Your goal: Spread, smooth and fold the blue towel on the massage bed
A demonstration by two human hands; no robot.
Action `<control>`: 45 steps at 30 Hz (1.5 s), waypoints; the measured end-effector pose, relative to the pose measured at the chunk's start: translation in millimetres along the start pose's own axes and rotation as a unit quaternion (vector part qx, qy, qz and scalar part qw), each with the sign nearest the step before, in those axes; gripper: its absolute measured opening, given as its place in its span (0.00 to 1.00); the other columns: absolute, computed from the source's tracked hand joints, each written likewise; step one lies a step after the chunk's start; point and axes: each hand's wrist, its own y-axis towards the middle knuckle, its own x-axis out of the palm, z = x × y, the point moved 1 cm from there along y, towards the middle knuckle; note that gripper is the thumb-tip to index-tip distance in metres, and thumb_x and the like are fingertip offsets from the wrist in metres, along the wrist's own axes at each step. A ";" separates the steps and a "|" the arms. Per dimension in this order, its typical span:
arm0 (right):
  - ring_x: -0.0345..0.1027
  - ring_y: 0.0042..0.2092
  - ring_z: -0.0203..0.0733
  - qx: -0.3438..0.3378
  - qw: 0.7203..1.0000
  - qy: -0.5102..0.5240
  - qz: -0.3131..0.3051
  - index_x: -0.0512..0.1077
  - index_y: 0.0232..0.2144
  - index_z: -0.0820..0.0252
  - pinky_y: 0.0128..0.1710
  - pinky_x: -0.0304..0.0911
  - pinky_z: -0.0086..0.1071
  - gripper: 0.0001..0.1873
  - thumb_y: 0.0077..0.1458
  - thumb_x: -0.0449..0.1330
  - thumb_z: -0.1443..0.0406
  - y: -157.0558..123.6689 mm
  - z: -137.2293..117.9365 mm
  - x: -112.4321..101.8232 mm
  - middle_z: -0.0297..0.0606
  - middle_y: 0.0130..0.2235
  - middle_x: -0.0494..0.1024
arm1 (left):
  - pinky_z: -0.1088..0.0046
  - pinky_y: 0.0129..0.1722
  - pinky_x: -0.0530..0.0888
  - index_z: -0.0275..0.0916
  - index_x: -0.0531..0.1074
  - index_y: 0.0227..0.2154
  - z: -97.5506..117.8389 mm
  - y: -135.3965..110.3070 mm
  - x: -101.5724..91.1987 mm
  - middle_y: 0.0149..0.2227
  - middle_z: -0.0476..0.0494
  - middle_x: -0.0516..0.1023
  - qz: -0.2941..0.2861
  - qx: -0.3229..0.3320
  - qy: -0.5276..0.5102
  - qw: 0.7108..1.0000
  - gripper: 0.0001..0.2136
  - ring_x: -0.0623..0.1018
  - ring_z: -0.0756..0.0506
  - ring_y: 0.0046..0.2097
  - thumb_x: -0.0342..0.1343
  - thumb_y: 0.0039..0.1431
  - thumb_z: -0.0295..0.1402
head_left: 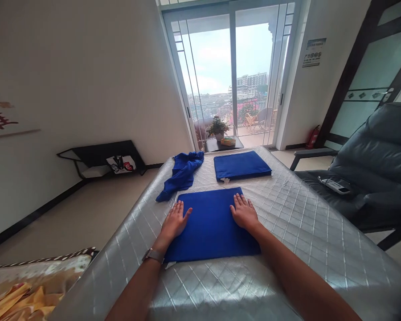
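Note:
A blue cloth (214, 227), flat and rectangular, lies on the silver quilted table cover (307, 223) in front of me. My left hand (176, 219) rests flat on its left edge, fingers stretched out. On the right edge lies my right hand (244, 211), also flat with its fingers extended. Beyond it is a stack of folded blue cloths (242, 165), a small white tag showing at its near edge. A crumpled blue cloth (183, 174) sits at the far left of the table, partly at its edge.
A dark leather armchair (381, 156) with a white power strip (336, 185) stands at the right. Past the far edge, a small table holds a potted plant (218, 127) near the sliding glass door (233, 67). At lower left is yellow-orange fabric (20, 301).

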 end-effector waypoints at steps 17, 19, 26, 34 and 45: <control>0.32 0.73 0.42 0.009 0.999 -0.048 0.012 0.44 0.72 0.66 0.70 0.30 0.42 0.36 0.69 0.35 0.54 2.7 1.5 3.9 0.38 0.73 0.42 | 0.56 0.69 0.54 0.24 0.55 0.67 -9.8 -1.4 4.0 0.70 0.25 0.53 0.043 -0.002 -0.041 0.998 0.42 0.55 0.37 0.71 0.27 0.68 0.58; 0.32 0.73 0.42 0.012 0.999 -0.050 0.007 0.44 0.72 0.66 0.70 0.31 0.42 0.35 0.69 0.36 0.54 1.4 0.5 1.5 0.38 0.73 0.43 | 0.56 0.69 0.54 0.25 0.55 0.67 -7.7 -2.6 0.2 0.70 0.26 0.53 0.036 -0.003 -0.043 0.998 0.42 0.55 0.37 0.71 0.27 0.68 0.58; 0.41 0.72 0.45 -0.006 0.998 -0.060 0.037 0.52 0.70 0.66 0.69 0.34 0.43 0.34 0.69 0.36 0.55 9.6 -5.3 -15.3 0.43 0.71 0.52 | 0.58 0.69 0.54 0.24 0.55 0.67 -2.6 -4.7 -6.2 0.70 0.25 0.54 0.034 -0.011 -0.042 0.998 0.40 0.56 0.37 0.71 0.30 0.69 0.56; 0.33 0.73 0.39 -0.005 0.999 -0.042 0.017 0.47 0.71 0.68 0.69 0.31 0.38 0.35 0.70 0.35 0.54 49.2 5.8 -11.1 0.42 0.73 0.45 | 0.57 0.69 0.55 0.25 0.55 0.68 -5.4 -3.5 -2.5 0.70 0.27 0.54 0.033 -0.014 -0.037 0.999 0.40 0.56 0.37 0.71 0.30 0.68 0.57; 0.33 0.73 0.40 -0.009 0.999 -0.009 0.045 0.47 0.71 0.70 0.70 0.30 0.38 0.35 0.69 0.37 0.55 49.0 9.9 -2.4 0.43 0.73 0.46 | 0.56 0.69 0.55 0.21 0.52 0.68 -6.7 -8.2 -12.0 0.70 0.25 0.53 0.019 -0.026 -0.003 0.999 0.42 0.56 0.36 0.71 0.29 0.69 0.56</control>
